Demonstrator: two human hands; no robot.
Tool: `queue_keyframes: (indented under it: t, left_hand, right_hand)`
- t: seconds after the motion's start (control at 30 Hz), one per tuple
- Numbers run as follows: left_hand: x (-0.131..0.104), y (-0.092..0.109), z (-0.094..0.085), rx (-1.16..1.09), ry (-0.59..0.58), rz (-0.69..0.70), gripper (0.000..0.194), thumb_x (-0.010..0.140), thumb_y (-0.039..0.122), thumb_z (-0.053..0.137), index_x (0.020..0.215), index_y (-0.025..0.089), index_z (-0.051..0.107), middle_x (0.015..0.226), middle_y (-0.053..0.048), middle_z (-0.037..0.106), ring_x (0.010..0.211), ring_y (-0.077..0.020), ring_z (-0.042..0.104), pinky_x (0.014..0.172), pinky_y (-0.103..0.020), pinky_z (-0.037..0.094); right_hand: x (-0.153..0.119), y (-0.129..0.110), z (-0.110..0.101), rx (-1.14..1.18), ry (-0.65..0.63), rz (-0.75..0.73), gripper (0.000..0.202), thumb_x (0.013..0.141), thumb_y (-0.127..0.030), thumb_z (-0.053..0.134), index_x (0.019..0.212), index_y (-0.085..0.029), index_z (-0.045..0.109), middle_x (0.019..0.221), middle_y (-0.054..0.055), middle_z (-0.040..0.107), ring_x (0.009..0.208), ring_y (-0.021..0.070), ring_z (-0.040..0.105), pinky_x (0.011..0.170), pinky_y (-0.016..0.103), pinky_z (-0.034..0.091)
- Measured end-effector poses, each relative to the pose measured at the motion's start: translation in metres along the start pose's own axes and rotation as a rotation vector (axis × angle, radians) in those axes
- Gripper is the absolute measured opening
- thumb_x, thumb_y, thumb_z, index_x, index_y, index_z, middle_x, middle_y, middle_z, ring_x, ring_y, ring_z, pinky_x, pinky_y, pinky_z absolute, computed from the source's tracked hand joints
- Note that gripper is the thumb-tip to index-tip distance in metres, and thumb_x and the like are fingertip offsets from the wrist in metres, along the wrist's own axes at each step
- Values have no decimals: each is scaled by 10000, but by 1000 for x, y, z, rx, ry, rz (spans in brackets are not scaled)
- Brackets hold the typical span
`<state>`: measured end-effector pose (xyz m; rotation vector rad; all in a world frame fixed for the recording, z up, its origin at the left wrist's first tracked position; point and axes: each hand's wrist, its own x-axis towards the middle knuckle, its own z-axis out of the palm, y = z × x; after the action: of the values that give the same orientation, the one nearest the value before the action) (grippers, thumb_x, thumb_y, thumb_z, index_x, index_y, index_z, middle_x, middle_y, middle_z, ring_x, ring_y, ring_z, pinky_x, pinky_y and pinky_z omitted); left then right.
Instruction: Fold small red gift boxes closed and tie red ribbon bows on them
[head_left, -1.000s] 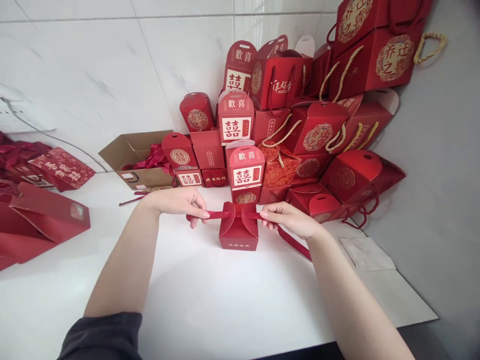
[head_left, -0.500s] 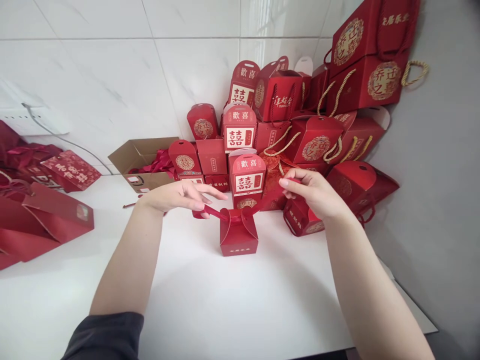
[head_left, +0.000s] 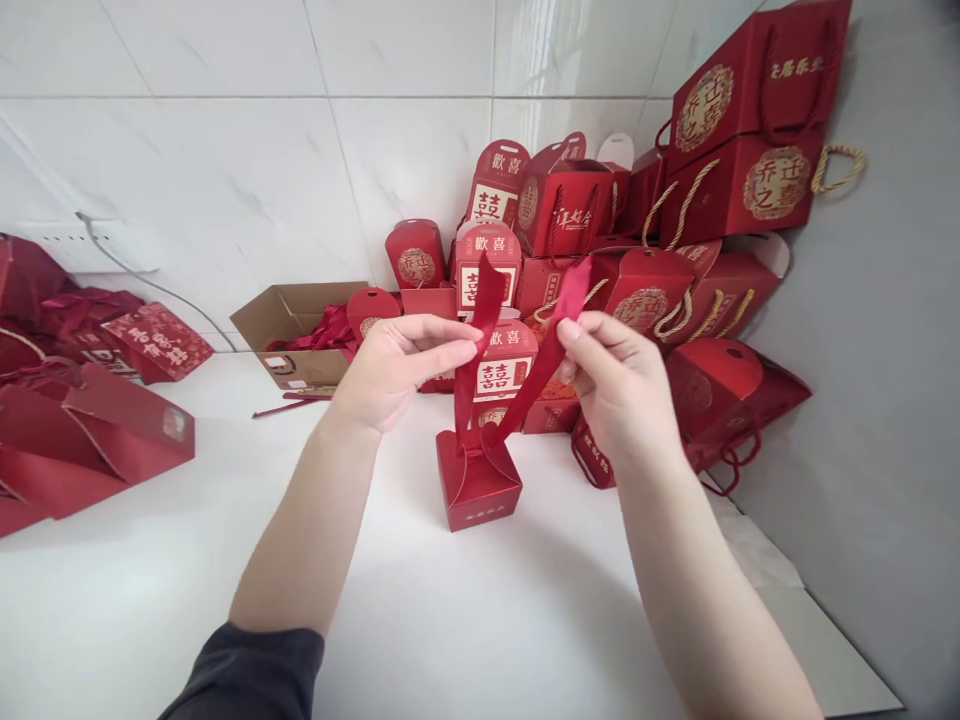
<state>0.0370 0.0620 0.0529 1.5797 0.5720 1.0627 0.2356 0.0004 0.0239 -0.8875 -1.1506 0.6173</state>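
A small red box [head_left: 484, 490] with curved, folded-in top flaps stands on the white table [head_left: 480, 630], turned slightly. Red ribbon [head_left: 466, 395] rises from its top in two lengths. My left hand [head_left: 409, 365] pinches the left length between thumb and fingers, its free end sticking up above the fingertips. The right length slants up to my right hand [head_left: 611, 370], where thumb and forefinger are closed on it below its end. Both hands are above the box, a short distance apart, and neither touches it.
Many red gift boxes [head_left: 637, 290] with rope handles are stacked against the back wall at the right. An open cardboard box [head_left: 300, 300] with red ribbon stands back left, a thin stick-like item [head_left: 289, 405] before it. More red boxes [head_left: 97, 425] sit at far left.
Both hands have risen and come closer together, drawing the ribbon lengths upward. My left hand's spread fingers have closed on its length. The box has turned a little.
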Motion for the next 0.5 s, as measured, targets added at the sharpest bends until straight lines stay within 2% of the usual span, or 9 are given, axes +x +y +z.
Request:
queue_keyframes:
  t: [0.1, 0.2, 0.33, 0.5]
  left_hand:
    - [-3, -5, 13, -8, 50, -10, 251, 680, 251, 835, 877, 213, 684, 786, 21, 725, 741, -115, 669, 738, -233, 534]
    - [-3, -12, 19, 9, 48, -77, 345, 699, 261, 822, 990, 222, 640, 775, 26, 710, 715, -110, 660, 753, -246, 525]
    - [0, -19, 19, 51, 56, -115, 380, 715, 316, 805, 1052, 194, 679, 804, -14, 721, 734, -136, 671, 775, -288, 543]
    - [1, -25, 21, 100, 64, -134, 329, 723, 349, 794, 991, 167, 738, 898, -71, 751, 800, -176, 697, 770, -312, 572]
  right_hand:
    - [-6, 9, 10, -83, -68, 54, 228, 842, -427, 672, 814, -201, 653, 696, -7, 589, 585, 112, 509, 556, 250, 438]
    - [-8, 15, 17, -35, -139, 89, 228, 811, -412, 705, 828, -187, 670, 716, 5, 635, 611, 120, 553, 593, 260, 475]
    - [-8, 15, 17, -50, -149, 131, 210, 820, -400, 689, 826, -190, 679, 651, -5, 627, 599, 130, 585, 618, 277, 505]
    - [-8, 15, 13, -101, -168, 121, 209, 847, -388, 648, 806, -185, 684, 685, 7, 652, 662, 149, 623, 658, 287, 518]
